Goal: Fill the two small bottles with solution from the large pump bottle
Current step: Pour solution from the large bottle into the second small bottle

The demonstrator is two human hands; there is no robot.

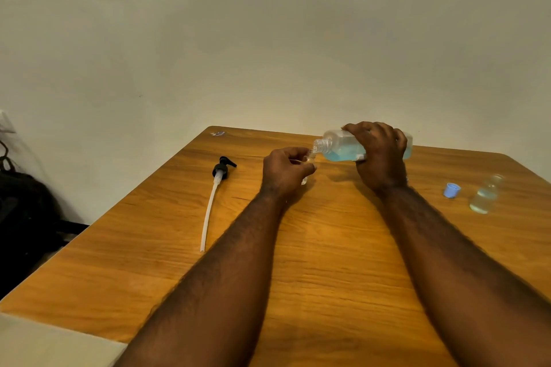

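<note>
My right hand point(380, 152) grips the large clear bottle point(340, 147), tipped on its side with blue solution inside and its open threaded neck pointing left. My left hand point(284, 171) holds a small clear bottle point(307, 168), mostly hidden by my fingers, its mouth right under the large bottle's neck. The black pump head with its long white tube point(213, 197) lies on the table to the left. A second small clear bottle point(486, 195) stands uncapped at the right, partly filled with liquid.
A small blue cap point(451, 190) lies beside the right small bottle. The wooden table point(328, 262) ends at a pale wall behind. A dark bag point(24, 211) sits on the floor at the left.
</note>
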